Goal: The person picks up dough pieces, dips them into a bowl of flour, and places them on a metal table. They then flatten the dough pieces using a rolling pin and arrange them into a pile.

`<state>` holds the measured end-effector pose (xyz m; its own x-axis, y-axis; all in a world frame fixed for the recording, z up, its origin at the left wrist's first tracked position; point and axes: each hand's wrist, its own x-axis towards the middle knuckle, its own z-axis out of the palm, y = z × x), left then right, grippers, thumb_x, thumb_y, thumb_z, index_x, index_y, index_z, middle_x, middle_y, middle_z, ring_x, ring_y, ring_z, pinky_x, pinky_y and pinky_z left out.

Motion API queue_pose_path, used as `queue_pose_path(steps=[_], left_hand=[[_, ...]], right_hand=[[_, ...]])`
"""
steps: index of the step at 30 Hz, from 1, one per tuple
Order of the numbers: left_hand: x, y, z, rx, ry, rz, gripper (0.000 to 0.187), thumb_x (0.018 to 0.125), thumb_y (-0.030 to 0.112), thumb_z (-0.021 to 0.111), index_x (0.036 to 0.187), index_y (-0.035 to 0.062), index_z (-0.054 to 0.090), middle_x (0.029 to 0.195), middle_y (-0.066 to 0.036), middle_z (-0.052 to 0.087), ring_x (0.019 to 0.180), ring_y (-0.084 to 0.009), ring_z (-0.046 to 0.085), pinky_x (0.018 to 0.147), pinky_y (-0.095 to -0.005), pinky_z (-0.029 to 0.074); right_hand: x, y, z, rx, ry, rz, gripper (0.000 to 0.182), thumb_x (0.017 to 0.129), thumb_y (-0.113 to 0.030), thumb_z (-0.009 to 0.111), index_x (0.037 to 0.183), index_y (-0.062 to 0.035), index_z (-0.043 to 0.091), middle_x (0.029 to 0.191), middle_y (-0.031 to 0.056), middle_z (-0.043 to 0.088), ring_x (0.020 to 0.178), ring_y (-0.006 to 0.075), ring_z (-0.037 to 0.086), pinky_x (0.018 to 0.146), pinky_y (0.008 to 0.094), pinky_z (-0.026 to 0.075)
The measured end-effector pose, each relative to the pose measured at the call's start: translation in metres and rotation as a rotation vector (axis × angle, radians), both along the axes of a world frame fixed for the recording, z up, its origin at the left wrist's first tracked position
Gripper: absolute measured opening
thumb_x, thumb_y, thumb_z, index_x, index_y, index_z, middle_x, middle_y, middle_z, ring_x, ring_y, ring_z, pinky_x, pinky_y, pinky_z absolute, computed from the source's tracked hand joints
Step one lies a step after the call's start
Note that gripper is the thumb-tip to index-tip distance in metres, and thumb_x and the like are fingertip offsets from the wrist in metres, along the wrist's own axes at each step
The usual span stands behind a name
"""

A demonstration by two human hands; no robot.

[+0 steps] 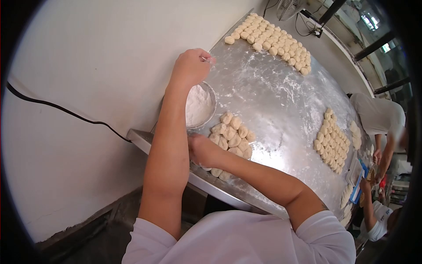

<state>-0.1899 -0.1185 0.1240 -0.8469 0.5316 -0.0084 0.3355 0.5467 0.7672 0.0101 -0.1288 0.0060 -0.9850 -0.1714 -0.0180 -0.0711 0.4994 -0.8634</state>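
Note:
My left hand [193, 67] is raised above the far side of a round bowl [214, 99] of white flour [198, 105]. Its fingers are pinched together, and what they hold, if anything, is too small to make out. My right hand [203, 150] is low at the table's near edge, beside a cluster of dough pieces [233, 134]. My left forearm partly covers it and hides its fingertips. A few more dough pieces [220, 173] lie just below my right wrist.
The metal table [272, 105] is streaked with flour. Rows of dough balls [277, 42] lie at its far end, another batch [332, 141] to the right. Co-workers [380, 119] handle things near a blue-edged tray [358, 180]. A black cable [66, 108] crosses the left wall.

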Motion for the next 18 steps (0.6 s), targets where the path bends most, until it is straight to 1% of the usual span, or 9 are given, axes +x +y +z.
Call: queue_pose_path(steps=[1,4,7,8,11,13,14,16,18], left_hand=[[0.0,0.001,0.0,0.002,0.0,0.005,0.032,0.093,0.028,0.076,0.112,0.0031,0.077,0.099,-0.015,0.077,0.09,-0.0289,0.074,0.084,-0.0395,0.058],[0.001,0.001,0.001,0.006,0.016,0.009,0.032,0.093,0.028,0.076,0.112,0.0024,0.077,0.1,-0.016,0.078,0.09,-0.0292,0.074,0.084,-0.0397,0.058],[0.004,0.002,0.005,0.009,-0.053,0.016,0.032,0.094,0.028,0.076,0.114,0.0027,0.077,0.102,-0.015,0.077,0.093,-0.0265,0.073,0.085,-0.0384,0.057],[0.004,0.002,0.007,0.013,-0.089,0.02,0.032,0.095,0.027,0.076,0.116,0.0029,0.077,0.103,-0.014,0.077,0.095,-0.0251,0.072,0.085,-0.0377,0.056],[0.004,0.004,0.0,0.043,0.049,0.011,0.028,0.092,0.026,0.076,0.109,0.0036,0.078,0.103,-0.017,0.078,0.093,-0.0309,0.075,0.085,-0.0398,0.058],[0.005,0.007,-0.009,0.059,0.051,-0.014,0.025,0.091,0.025,0.075,0.106,0.005,0.078,0.1,-0.017,0.078,0.092,-0.0322,0.075,0.083,-0.0403,0.058],[0.006,0.009,-0.015,0.069,0.055,-0.027,0.024,0.09,0.024,0.075,0.105,0.0057,0.079,0.099,-0.017,0.078,0.092,-0.0328,0.075,0.083,-0.0406,0.058],[0.01,0.016,-0.026,0.062,0.02,-0.052,0.021,0.089,0.024,0.073,0.101,0.0078,0.079,0.095,-0.018,0.077,0.09,-0.0342,0.074,0.081,-0.0419,0.057],[0.017,0.021,-0.026,0.005,0.008,-0.071,0.019,0.091,0.017,0.073,0.105,0.0056,0.079,0.094,-0.017,0.078,0.087,-0.0284,0.074,0.082,-0.0378,0.057]], right_hand=[[-0.001,-0.005,-0.006,0.024,0.065,0.055,0.031,0.079,0.0,0.069,0.11,0.0038,0.073,0.104,0.0289,0.071,0.105,0.0444,0.069,0.095,0.0495,0.055],[-0.011,-0.011,-0.008,0.214,-0.051,0.227,0.021,0.079,0.002,0.067,0.099,0.004,0.074,0.098,0.0282,0.072,0.101,0.0441,0.07,0.091,0.0491,0.057],[-0.018,-0.006,0.011,0.181,-0.181,0.162,0.017,0.08,0.0,0.067,0.094,0.0037,0.074,0.093,0.0263,0.073,0.094,0.0442,0.072,0.085,0.0489,0.059],[-0.018,-0.007,0.011,0.207,-0.156,0.161,0.016,0.08,-0.001,0.066,0.093,0.003,0.074,0.092,0.0258,0.073,0.091,0.0442,0.072,0.083,0.0489,0.059],[-0.016,-0.011,0.0,0.259,-0.046,0.189,0.013,0.082,-0.003,0.065,0.089,0.0015,0.075,0.089,0.025,0.074,0.087,0.0438,0.072,0.079,0.0489,0.06],[-0.013,-0.009,-0.017,0.26,0.071,0.253,0.011,0.082,-0.004,0.065,0.086,0.0012,0.075,0.089,0.0249,0.074,0.087,0.0431,0.072,0.078,0.0491,0.059],[-0.008,-0.006,-0.018,0.215,0.079,0.176,0.011,0.082,-0.004,0.065,0.086,0.0007,0.075,0.09,0.0246,0.074,0.087,0.043,0.072,0.078,0.0494,0.059],[0.002,0.005,0.004,0.115,0.102,0.024,0.011,0.082,-0.006,0.066,0.085,-0.0001,0.075,0.09,0.0241,0.074,0.087,0.0427,0.072,0.077,0.05,0.058],[0.008,0.032,0.051,0.045,0.113,-0.122,0.013,0.084,-0.01,0.069,0.089,-0.0005,0.076,0.088,0.023,0.074,0.083,0.0394,0.073,0.075,0.0481,0.058]])
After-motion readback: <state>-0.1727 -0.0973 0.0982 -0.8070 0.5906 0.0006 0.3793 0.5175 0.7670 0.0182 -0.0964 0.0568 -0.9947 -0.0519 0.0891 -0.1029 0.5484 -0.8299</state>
